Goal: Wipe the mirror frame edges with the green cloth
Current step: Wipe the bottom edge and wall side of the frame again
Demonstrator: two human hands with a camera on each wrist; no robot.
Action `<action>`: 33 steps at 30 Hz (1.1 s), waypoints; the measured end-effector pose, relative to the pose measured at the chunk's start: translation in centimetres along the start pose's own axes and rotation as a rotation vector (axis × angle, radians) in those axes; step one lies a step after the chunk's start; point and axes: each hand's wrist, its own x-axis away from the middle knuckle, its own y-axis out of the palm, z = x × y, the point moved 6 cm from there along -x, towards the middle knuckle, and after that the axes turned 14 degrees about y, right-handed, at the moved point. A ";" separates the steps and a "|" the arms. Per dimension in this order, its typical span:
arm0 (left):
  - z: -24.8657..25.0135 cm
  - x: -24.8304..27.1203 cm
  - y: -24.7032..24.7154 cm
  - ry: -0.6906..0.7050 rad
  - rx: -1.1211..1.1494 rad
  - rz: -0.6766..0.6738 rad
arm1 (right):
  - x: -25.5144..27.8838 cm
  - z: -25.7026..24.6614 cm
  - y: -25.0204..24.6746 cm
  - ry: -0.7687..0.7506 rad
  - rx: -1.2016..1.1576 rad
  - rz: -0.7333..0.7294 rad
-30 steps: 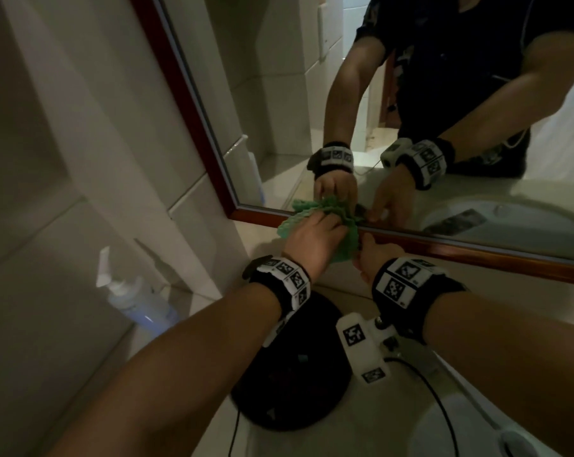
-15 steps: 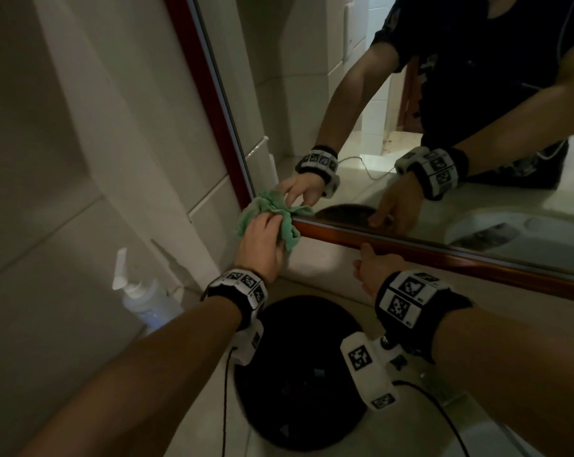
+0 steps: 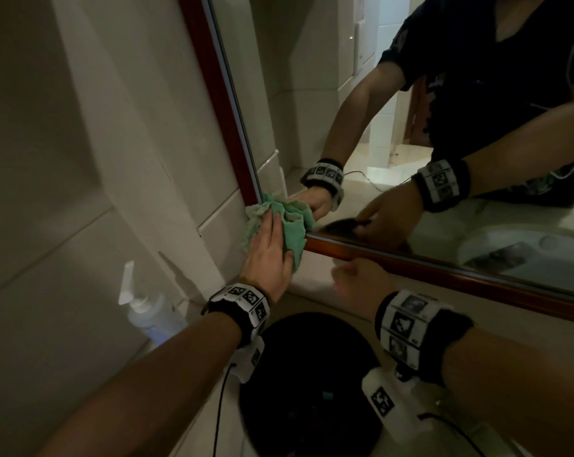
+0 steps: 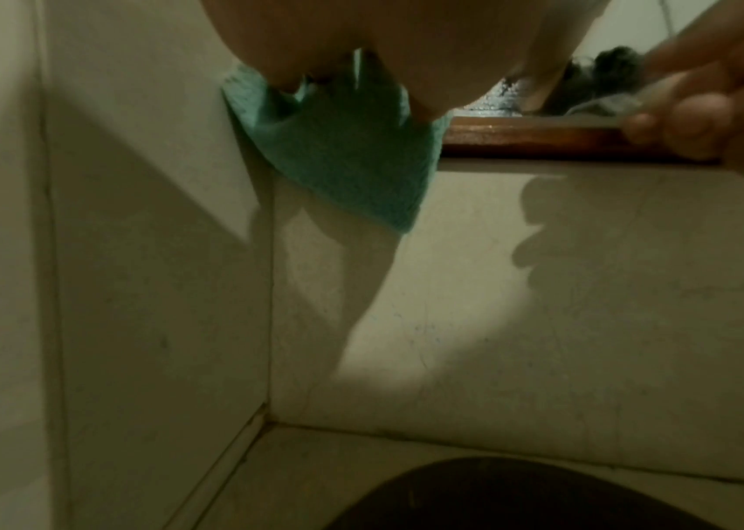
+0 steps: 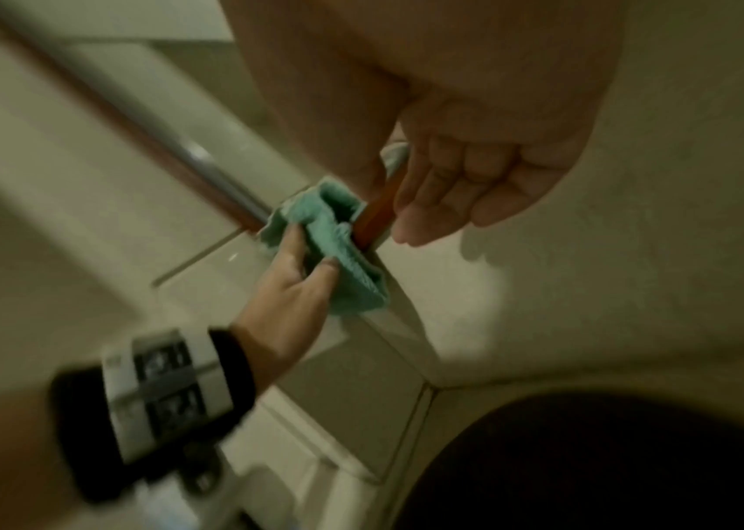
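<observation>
Nearest, low in the scene, black round object [image 3: 312,390], pump bottle [image 3: 147,315] to its left. Farther, right hand [image 3: 358,278] loose-fingered, holding nothing, at the bottom rail of the mirror frame [image 3: 443,268]. Just left, at the frame's lower-left corner, green cloth [image 3: 294,232] bunched in left hand [image 3: 267,258], pinched by fingers [image 3: 271,225] and thumb, pressed against the wood.

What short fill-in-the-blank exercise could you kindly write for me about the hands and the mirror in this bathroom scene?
1. The left hand holds a ____ cloth against the mirror frame.
2. The cloth covers the frame's lower ____ corner.
3. The right hand, holding nothing, is beside the cloth at the frame's ____ edge.
4. A pump bottle stands left of a round ____ object.

Missing words: green; left; bottom; black.
</observation>
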 end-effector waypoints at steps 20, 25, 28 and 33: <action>1.2 -5.6 -8.0 0.149 -0.137 0.282 | 3.5 -6.3 -0.5 -0.465 0.869 0.158; 0.7 -5.2 -7.0 0.186 -0.146 0.240 | 3.5 -6.2 -0.1 -0.465 0.841 0.172; 0.6 -4.5 -6.6 0.211 -0.195 0.171 | 3.7 -6.7 -0.1 -0.471 0.770 0.169; 1.2 -5.9 -8.7 0.169 -0.223 0.167 | 5.2 -10.9 -0.1 -0.640 0.601 0.279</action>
